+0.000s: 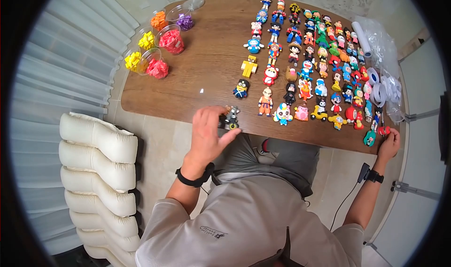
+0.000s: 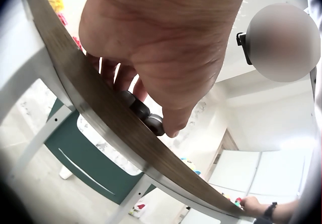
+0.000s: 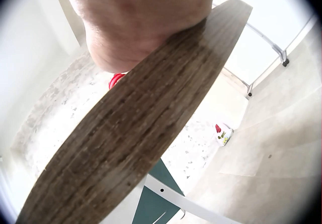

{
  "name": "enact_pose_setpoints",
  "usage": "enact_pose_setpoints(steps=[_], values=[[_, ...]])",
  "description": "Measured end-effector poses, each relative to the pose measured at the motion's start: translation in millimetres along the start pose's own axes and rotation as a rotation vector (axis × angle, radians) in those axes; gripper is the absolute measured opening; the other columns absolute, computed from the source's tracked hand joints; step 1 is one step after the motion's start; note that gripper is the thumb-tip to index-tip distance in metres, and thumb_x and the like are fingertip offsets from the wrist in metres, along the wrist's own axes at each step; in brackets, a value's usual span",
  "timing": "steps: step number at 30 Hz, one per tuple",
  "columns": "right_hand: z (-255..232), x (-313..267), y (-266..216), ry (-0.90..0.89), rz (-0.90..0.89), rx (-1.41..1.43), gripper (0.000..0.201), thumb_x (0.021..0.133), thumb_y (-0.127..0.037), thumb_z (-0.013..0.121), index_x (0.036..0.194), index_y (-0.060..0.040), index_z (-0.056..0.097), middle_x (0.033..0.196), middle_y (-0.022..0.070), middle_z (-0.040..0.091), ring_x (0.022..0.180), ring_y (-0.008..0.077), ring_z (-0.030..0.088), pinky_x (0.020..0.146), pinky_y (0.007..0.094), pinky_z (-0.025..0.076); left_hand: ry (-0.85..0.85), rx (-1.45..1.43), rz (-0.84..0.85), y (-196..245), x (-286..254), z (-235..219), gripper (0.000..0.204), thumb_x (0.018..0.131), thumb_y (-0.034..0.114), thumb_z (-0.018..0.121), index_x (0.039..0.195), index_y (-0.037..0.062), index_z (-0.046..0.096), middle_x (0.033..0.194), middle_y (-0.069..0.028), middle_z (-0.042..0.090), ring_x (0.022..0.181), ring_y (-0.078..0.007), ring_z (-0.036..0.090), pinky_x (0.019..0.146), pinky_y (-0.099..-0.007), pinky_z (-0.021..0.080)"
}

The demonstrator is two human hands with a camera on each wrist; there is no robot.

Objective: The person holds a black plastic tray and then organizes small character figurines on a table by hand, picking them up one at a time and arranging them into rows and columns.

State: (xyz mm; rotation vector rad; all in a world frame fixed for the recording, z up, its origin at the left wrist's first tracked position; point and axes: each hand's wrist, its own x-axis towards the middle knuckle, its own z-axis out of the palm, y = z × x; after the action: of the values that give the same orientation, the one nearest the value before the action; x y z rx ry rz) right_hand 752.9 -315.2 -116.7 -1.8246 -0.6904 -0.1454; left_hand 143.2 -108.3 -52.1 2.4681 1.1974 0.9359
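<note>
The right hand [image 3: 143, 25] lies over the wooden tabletop [image 3: 126, 118] beside a partly hidden red object [image 3: 115, 81], with a teal panel [image 3: 157, 204] below, a red-and-white container [image 3: 224, 135] and 2 dark casters [image 3: 285, 63] beyond.

**Wood grain, glossy toys, clear plastic**

Table [image 1: 216, 46]: brown wood look, grain visible, faint sheen on top. Toy figures [image 1: 265, 102] looked rubbery or plastic, smooth, lightly glossy. Dark figure [image 1: 232, 118] showed shiny highlights; perhaps the same plastic, view too small to be sure. Tubs [image 1: 158, 42] were clear, glossy plastic. Bag [image 1: 379, 31]: thin, crinkled, shiny film. Curtain [image 1: 80, 41] was sheer cloth; shirt [image 1: 253, 196], matt fabric.
</note>
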Motion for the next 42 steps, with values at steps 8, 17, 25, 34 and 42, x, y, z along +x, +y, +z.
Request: enact_pose_setpoints(steps=[8, 17, 25, 34, 42], values=[[1.4, 0.4, -2.6, 0.01, -0.024, 0.033, 0.017, 0.095, -0.005, 0.053, 0.092, -0.0026, 0.069, 0.077, -0.003, 0.06, 0.067, 0.0045, 0.049, 0.059, 0.0206, 0.037, 0.019, 0.086, -0.03, 14.4, 16.6, 20.9, 0.055, 0.071, 0.032, 0.088, 0.109, 0.0031, 0.06, 0.105, -0.014, 0.063, 0.103, -0.0355, 0.056, 0.089, -0.0449, 0.044], [2.6, -2.9, -6.4, -0.004, -0.023, 0.051, 0.017, 0.098, -0.006, 0.053, 0.094, -0.0032, 0.069, 0.077, -0.0043, 0.06, 0.067, 0.0036, 0.048, 0.059, 0.0205, 0.036, 0.054, -0.074, -0.18, 0.1, 28.6, 15.3, 0.04, 0.084, 0.025, 0.078, 0.112, 0.0015, 0.061, 0.103, -0.0176, 0.064, 0.098, -0.0368, 0.059, 0.086, -0.0466, 0.047], [-0.2, -0.8, -0.7, -0.03, -0.035, 0.027, 0.016, 0.099, -0.006, 0.053, 0.096, -0.0029, 0.069, 0.08, -0.0035, 0.061, 0.069, 0.0032, 0.049, 0.061, 0.0196, 0.037, -0.236, 0.104, -0.158, 9.7, 81.2, 4.3, 0.048, 0.089, 0.026, 0.073, 0.13, 0.0069, 0.058, 0.097, -0.014, 0.069, 0.095, -0.032, 0.064, 0.082, -0.0434, 0.051], [-0.2, -0.7, 2.1, -0.017, -0.03, 0.041, 0.015, 0.098, -0.004, 0.054, 0.096, -0.0031, 0.069, 0.083, -0.0033, 0.063, 0.072, 0.0038, 0.051, 0.064, 0.0196, 0.039, -0.257, 0.099, -0.167, 7.6, 89.7, 17.1, 0.042, 0.09, 0.027, 0.073, 0.124, 0.0055, 0.063, 0.088, -0.0141, 0.072, 0.084, -0.0322, 0.069, 0.074, -0.0437, 0.052], [3.0, -2.4, -4.1, 0.002, -0.044, 0.038, 0.014, 0.097, -0.004, 0.054, 0.096, -0.0026, 0.069, 0.082, -0.0027, 0.062, 0.072, 0.0043, 0.051, 0.064, 0.0195, 0.039, -0.299, 0.188, -0.09, -6.2, 129.1, -9.1, 0.04, 0.091, 0.027, 0.071, 0.122, 0.0027, 0.063, 0.09, -0.0159, 0.073, 0.083, -0.0331, 0.07, 0.073, -0.0445, 0.053]])
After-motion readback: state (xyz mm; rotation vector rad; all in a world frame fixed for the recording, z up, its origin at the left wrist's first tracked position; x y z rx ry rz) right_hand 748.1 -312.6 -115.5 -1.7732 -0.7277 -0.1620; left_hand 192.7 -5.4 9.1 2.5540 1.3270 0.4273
